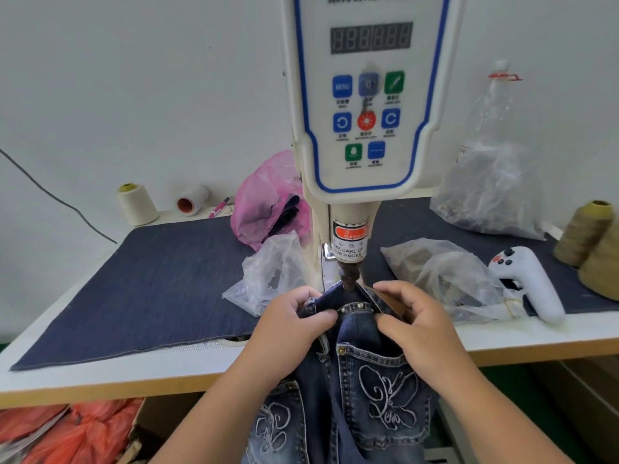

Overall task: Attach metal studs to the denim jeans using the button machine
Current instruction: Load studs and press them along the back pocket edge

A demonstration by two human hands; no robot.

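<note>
A person is standing at a white table (174,370), looking down at both hands. The left hand (288,324) is pinching the waistband of dark blue jeans (355,370), thumb and curled fingers closing on the cloth. The right hand (413,324) is pinching the same waistband from the other side, its fingers curled and its thumb pressing on the denim. Between the two hands a short stretch of waistband is lying taut, showing a row of small metal studs (355,308). The jeans are hanging over the table's front edge, their embroidered back pockets facing up, and the waistband is sitting directly under the punch (348,277) of a tall white button machine (358,105), whose blue-edged control panel is facing the person. A dark denim mat (150,286) is covering the tabletop. Clear plastic bags (268,272) are lying on either side of the machine, a pink bag (264,202) behind, thread cones (135,204) at both ends, and a white handheld device (529,283) on the right.
</note>
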